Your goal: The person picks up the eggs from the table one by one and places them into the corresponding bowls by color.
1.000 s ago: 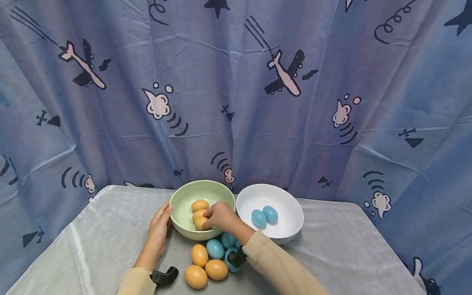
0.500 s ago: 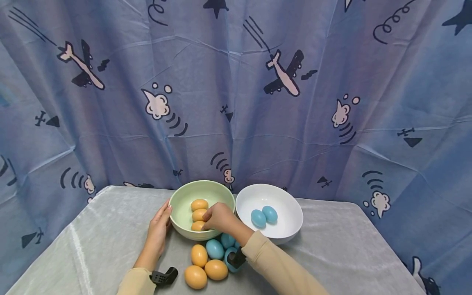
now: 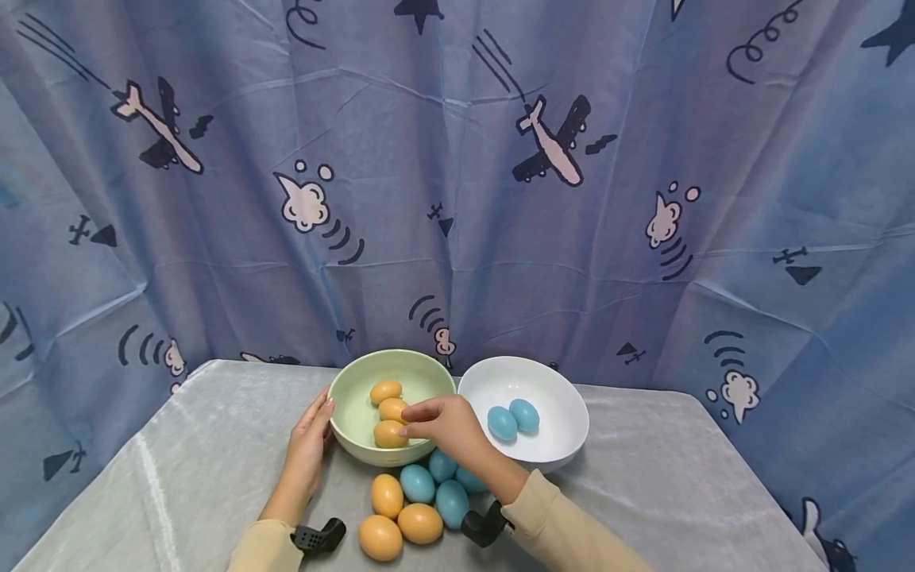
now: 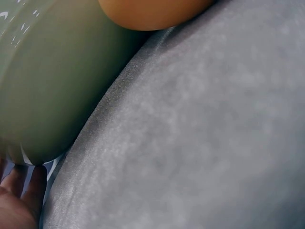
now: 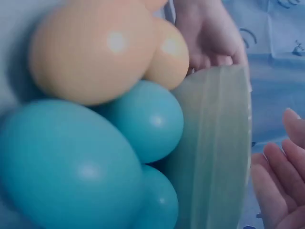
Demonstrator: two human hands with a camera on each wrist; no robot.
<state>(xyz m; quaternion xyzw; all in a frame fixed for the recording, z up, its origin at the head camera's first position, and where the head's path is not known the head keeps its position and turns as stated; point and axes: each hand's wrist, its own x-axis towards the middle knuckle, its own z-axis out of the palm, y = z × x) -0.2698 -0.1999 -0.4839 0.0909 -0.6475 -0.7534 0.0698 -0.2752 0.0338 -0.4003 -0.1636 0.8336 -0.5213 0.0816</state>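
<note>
In the head view my left hand point(image 3: 307, 445) rests against the left side of a light green bowl point(image 3: 350, 441), fingers straight along its outer wall. The left wrist view shows its fingertips point(image 4: 35, 183) touching the bowl low down. Three orange eggs lie inside the bowl: a back egg point(image 3: 386, 392), a middle egg point(image 3: 391, 410) and a front egg point(image 3: 388, 434). My right hand point(image 3: 457, 433) hovers over the bowl's right side, thumb and fingers apart beside the front egg. Its fingers look loose and hold nothing in the right wrist view.
A white bowl point(image 3: 565, 425) with two blue eggs point(image 3: 502, 423) stands right of the green one. In front lie three orange eggs point(image 3: 420, 523) and several blue eggs point(image 3: 452, 504) on the grey cloth point(image 3: 171, 477). A patterned curtain point(image 3: 400, 199) hangs behind.
My right hand has let go of the front orange egg in the green bowl and drawn back to the right, its fingers spreading. The eggs there shifted slightly. My left hand stays put.
</note>
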